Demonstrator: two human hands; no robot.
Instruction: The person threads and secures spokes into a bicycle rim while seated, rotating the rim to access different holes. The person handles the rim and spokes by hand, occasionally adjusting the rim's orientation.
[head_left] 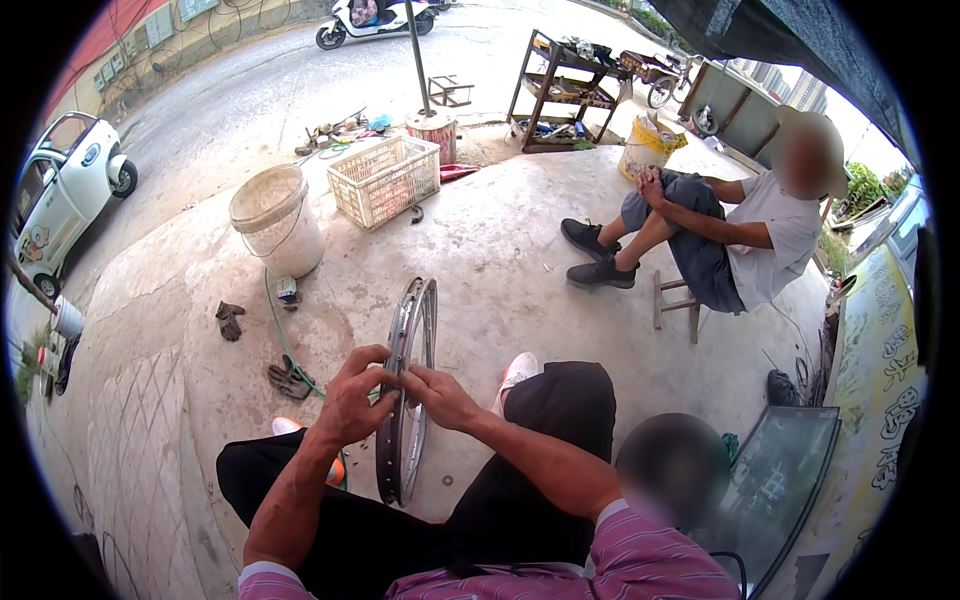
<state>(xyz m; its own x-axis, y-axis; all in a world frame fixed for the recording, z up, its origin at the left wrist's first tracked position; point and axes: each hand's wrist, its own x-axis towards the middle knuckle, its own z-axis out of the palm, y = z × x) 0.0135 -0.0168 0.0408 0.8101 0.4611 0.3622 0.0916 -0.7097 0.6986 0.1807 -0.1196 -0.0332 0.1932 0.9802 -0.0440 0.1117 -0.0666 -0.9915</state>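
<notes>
A bare metal wheel rim stands upright on the concrete between my knees, with a row of holes along its band. It may be two rims side by side; I cannot tell. My left hand is closed on its left side, fingers bent over the band. From the right, my right hand pinches the same stretch of band, its fingertips close to the left hand's. Any small part between the fingertips is hidden. Two dark work gloves, one glove nearer and another glove farther off, lie to the left.
A dirty white bucket and a cream plastic crate stand ahead. A thin green hose runs along the floor. At right a person sits on a low stool. A tool rack stands behind; a glass panel lies right.
</notes>
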